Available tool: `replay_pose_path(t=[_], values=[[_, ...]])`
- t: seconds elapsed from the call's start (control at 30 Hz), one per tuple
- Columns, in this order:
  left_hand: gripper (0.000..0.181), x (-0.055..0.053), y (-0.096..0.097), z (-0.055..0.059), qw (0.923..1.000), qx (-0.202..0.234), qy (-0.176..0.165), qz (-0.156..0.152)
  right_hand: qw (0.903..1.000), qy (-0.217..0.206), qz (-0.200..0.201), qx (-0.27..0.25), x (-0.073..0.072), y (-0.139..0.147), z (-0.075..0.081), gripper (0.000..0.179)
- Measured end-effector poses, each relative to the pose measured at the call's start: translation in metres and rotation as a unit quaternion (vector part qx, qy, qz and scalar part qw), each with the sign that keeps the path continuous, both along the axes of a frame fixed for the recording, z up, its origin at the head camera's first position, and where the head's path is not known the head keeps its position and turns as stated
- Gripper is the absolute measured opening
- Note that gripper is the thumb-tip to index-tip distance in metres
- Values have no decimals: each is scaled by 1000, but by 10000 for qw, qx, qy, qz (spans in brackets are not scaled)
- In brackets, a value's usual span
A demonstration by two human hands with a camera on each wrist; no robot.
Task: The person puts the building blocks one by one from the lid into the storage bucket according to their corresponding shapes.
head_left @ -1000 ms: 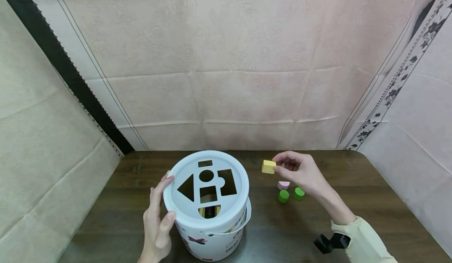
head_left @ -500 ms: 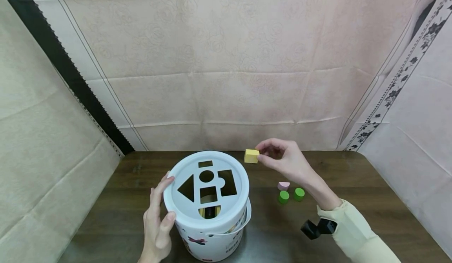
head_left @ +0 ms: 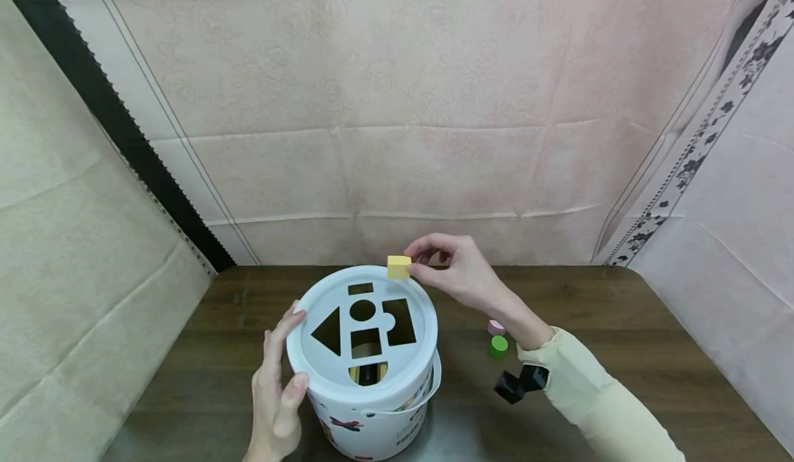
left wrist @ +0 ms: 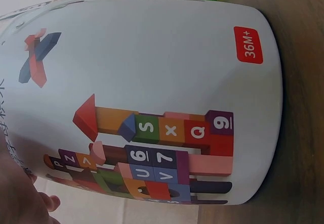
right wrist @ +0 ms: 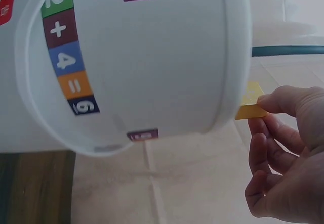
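Note:
A white bucket (head_left: 372,431) stands on the table under a pale blue lid (head_left: 329,296) with several cut-out holes. My left hand (head_left: 276,386) rests along its left side, fingertips at the lid's rim and thumb toward the front. With thumb and finger my right hand (head_left: 455,269) pinches a yellow block (head_left: 398,267), which overlaps the lid's far right edge in the head view. The right wrist view shows the same yellow block (right wrist: 251,101) partly hidden behind the lid's rim. Yellow shows through the front hole.
A green cylinder (head_left: 498,347) and a pink block (head_left: 495,327) lie on the wooden table (head_left: 205,379) right of the bucket, below the right forearm. The bucket's white handle (head_left: 437,376) hangs on its right side. A pale cloth (head_left: 397,172) stands behind the table.
My right hand has carried the yellow block leftward from the table's right side to the lid's far edge. The forearm now hides one green piece. The left hand and bucket have stayed put.

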State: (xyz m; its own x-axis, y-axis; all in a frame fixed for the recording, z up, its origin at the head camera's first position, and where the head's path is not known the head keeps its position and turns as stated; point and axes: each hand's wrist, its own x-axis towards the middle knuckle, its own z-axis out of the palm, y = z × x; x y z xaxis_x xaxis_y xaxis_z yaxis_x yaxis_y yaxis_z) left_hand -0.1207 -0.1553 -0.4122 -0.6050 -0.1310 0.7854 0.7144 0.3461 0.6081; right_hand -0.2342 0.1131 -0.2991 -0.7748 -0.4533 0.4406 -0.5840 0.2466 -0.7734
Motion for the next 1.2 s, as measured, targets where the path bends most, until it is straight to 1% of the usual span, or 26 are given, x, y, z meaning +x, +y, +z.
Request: replay_pose_path(t=[0.13, 0.3, 0.57, 0.8, 1.0, 1.2], values=[[56, 0, -1, 0, 10000, -37, 36, -4, 9998, 77, 193, -53, -4, -14, -1, 14], [55, 0, -1, 1, 10000, -43, 43, 5, 9993, 163, 322, 17, -6, -26, -2, 13], [55, 1, 1, 3, 10000, 56, -51, 35, 9979, 82, 646, 36, -10, -39, -6, 15], [55, 1, 1, 3, 9999, 49, -81, 40, 9974, -11, 709, 155, -13, -45, -11, 16], [56, 2, 2, 3, 9999, -5, -113, 67, 9969, -25, 768, 153, -14, -48, -15, 17], [56, 2, 1, 3, 10000, -30, -46, 69, 9973, 76, 662, 296, -14, -49, -16, 16]])
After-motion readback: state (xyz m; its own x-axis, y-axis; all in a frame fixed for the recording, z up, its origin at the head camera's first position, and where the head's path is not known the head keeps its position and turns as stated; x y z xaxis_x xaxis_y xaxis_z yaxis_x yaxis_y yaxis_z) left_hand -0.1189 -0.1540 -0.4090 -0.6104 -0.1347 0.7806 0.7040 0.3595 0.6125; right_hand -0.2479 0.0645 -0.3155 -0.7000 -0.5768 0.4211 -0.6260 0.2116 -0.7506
